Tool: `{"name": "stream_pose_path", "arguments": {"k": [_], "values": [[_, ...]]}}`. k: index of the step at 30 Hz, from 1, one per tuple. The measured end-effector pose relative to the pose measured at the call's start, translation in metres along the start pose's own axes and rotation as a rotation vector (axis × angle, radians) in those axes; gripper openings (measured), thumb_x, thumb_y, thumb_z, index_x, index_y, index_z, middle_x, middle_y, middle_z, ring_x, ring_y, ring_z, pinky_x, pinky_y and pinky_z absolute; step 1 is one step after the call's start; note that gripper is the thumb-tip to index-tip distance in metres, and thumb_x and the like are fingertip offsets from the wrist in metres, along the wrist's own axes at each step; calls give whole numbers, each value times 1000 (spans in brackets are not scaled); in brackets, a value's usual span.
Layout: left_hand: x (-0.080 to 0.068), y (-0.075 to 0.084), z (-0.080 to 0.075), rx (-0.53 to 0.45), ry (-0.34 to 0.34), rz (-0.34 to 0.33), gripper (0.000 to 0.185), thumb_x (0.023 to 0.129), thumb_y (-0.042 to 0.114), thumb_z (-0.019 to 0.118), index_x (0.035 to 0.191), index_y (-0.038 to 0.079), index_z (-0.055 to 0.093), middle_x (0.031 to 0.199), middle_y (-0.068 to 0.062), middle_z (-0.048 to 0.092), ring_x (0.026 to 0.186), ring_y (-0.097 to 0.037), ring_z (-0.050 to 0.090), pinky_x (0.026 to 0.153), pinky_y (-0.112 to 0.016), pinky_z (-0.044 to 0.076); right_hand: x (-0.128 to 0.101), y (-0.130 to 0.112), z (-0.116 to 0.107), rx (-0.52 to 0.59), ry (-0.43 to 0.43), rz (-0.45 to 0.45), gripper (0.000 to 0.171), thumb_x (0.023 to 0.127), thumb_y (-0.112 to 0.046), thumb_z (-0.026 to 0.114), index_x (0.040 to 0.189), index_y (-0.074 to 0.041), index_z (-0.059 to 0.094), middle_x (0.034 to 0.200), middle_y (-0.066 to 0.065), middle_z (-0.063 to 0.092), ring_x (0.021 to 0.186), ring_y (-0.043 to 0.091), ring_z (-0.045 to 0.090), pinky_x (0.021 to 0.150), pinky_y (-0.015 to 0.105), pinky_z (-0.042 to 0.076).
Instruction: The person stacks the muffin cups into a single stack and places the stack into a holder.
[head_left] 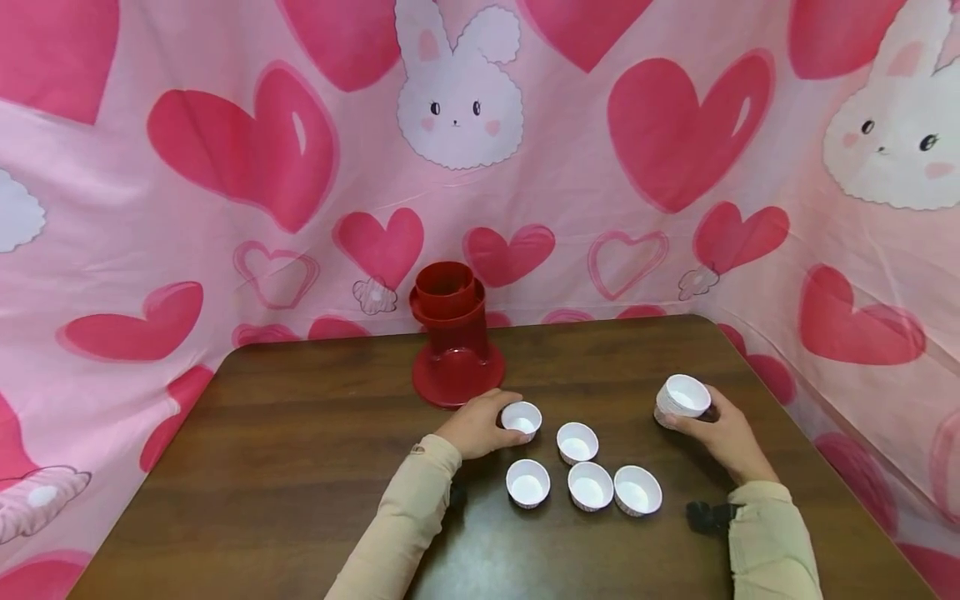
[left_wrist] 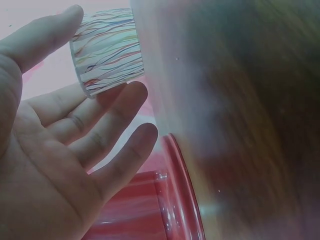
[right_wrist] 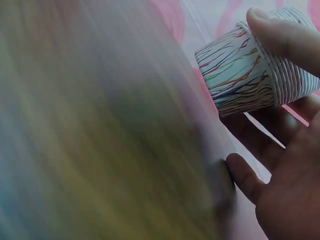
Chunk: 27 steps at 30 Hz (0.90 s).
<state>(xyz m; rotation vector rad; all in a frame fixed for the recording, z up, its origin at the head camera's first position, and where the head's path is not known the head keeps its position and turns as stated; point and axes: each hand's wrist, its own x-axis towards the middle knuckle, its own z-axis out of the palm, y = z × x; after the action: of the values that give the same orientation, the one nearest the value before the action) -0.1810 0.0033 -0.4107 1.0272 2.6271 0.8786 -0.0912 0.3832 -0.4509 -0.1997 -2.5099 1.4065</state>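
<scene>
My left hand [head_left: 477, 423] pinches a small white paper cup [head_left: 522, 419] between thumb and fingers, close over the table. Thin wavy coloured lines run along the side of that cup [left_wrist: 110, 52] in the left wrist view. Over at the right, my right hand [head_left: 723, 433] grips a stack of nested paper cups [head_left: 684, 395], thumb on the near side and fingers behind. Several stacked rims show on the stack [right_wrist: 260, 65] in the right wrist view. Between the hands, single cups stand mouth up: one near the left fingertips [head_left: 577, 442] and a front row including a middle cup [head_left: 590, 487].
A red stand [head_left: 459, 371] with a round base and cylindrical top is at the back of the brown wooden table [head_left: 300, 433], just behind my left hand. A pink cloth [head_left: 570, 200] with hearts and rabbits hangs along the back and sides.
</scene>
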Motion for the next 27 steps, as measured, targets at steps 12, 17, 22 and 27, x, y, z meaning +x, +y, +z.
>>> {"name": "stream_pose_path", "arguments": {"k": [12,17,22,27], "values": [[2,3,0,-38,2,-19,64,87,33,80,140,5,58,134,-10,59,123,-26,55,106,-42,42,4,-4,16,-2,-114,36,80,85,-28,82,145,5,41,134,33,52,123,47,46,104,67,32],[7,9,-6,-81,17,-22,66,86,34,81,141,7,57,132,-8,60,121,-25,56,105,-43,43,3,-2,17,21,-127,23,78,86,-27,82,145,5,41,134,31,52,124,45,46,105,66,32],[18,22,-9,-76,15,0,66,87,34,80,144,10,56,135,-6,59,122,-22,56,106,-40,43,4,0,18,43,-135,13,76,87,-22,81,146,5,41,133,30,54,123,42,48,105,63,33],[37,43,-10,-52,4,47,65,88,34,79,144,13,56,136,-4,59,122,-18,56,106,-35,43,5,4,18,61,-140,22,75,88,-18,79,147,5,40,134,30,53,124,42,47,105,63,33]]}}
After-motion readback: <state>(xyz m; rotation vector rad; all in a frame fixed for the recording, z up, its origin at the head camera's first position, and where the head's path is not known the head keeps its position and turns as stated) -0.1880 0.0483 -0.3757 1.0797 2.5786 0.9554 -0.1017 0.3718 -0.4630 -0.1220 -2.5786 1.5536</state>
